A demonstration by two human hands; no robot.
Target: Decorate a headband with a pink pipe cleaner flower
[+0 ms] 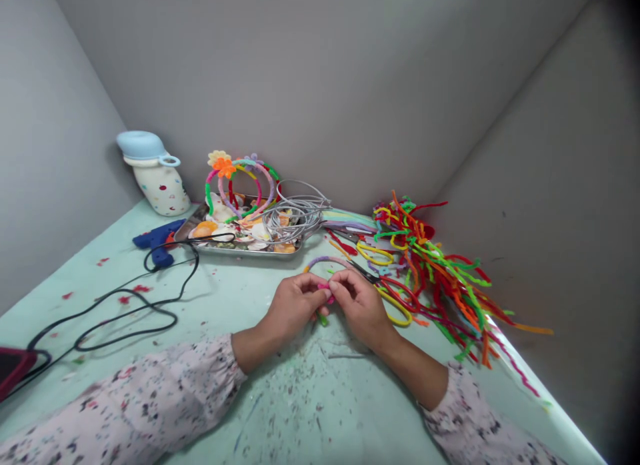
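My left hand (295, 304) and my right hand (359, 304) meet over the pale green table (280, 412), fingers pinched together on a small pink pipe-cleaner piece (325, 290). A green bit (323, 319) shows just below my left fingers. A lilac-wrapped headband (327, 260) lies right behind my hands. Scissors (367, 273) rest beside my right hand.
A heap of coloured pipe cleaners (435, 265) fills the right side. A metal tray (250, 250) at the back holds shells, decorated headbands (240, 182) and bare grey headbands (295, 215). A blue glue gun (157, 238) with black cord (125, 305) lies left, near a spotted bottle (155, 173).
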